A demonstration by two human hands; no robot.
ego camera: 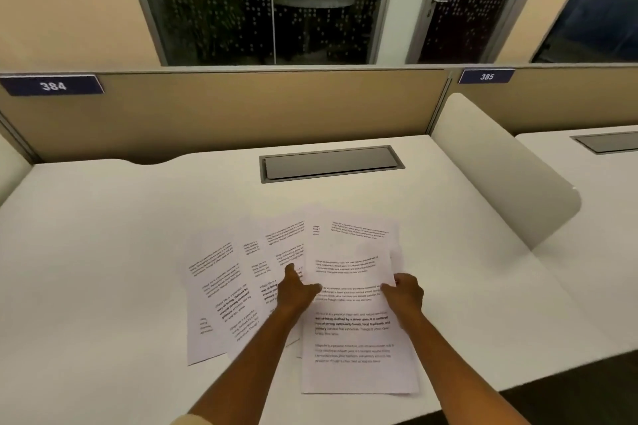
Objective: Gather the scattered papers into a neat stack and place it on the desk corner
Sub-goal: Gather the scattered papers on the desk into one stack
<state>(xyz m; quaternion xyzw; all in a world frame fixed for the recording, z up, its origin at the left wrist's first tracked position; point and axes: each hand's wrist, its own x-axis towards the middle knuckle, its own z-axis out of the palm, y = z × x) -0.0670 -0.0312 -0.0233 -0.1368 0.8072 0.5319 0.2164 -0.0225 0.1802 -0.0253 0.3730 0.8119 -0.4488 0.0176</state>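
So the papers (276, 286) are fanned out in an overlapping spread on the white desk (103, 252), toward the near edge and roughly in the middle, not at any corner. The top sheet (355, 331) sits on the right end of the fan, squarer to the desk edge than the rest. Left hand (297, 290) lies on the fan with the thumb hooked over that sheet's left edge, fingers loose, not really clenched. Right hand (405, 293) is at the sheet's right edge, fingertips curled onto it, looks like a light pinch but can't fully tell. Only container-ish thing is the grey cable tray (331, 164) sunk into the desk farther back, lid shut, so no idea what's inside. Divider panel behind has a "384" tag (51, 85).
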